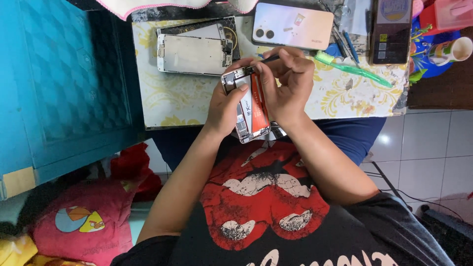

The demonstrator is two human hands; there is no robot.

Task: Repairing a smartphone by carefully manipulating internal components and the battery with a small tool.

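Left hand (225, 109) cradles the opened phone (249, 106) from the left, fingers curled around its edge, thumb lying across the exposed insides. Right hand (286, 83) comes in from the right, fingertips pinched together on a thin dark tool (268, 58) whose tip meets the phone's far end. The phone sits tilted between both hands, held up over the near edge of the table (177, 98), its back off and a red-and-white battery showing down the middle.

Out past the hands, on the floral-patterned table: a bare white phone frame (193, 54) lies flat to the far left, a dark panel tucked under it. Straight beyond the hands, another phone (293, 25) rests face down, pale iridescent back, two camera lenses up. Just right of the right hand, a green toothbrush (352, 69) lies angled across the cloth. Further right, a dark phone (391, 30) lies flat, and a few blue-handled tools (351, 45) sit between the two phones. At the far right edge, a small printed cup (451, 50) lies on its side.

To the left of the table, a blue cabinet (64, 88). Near left, a pink cushion (79, 221) lies on the floor.
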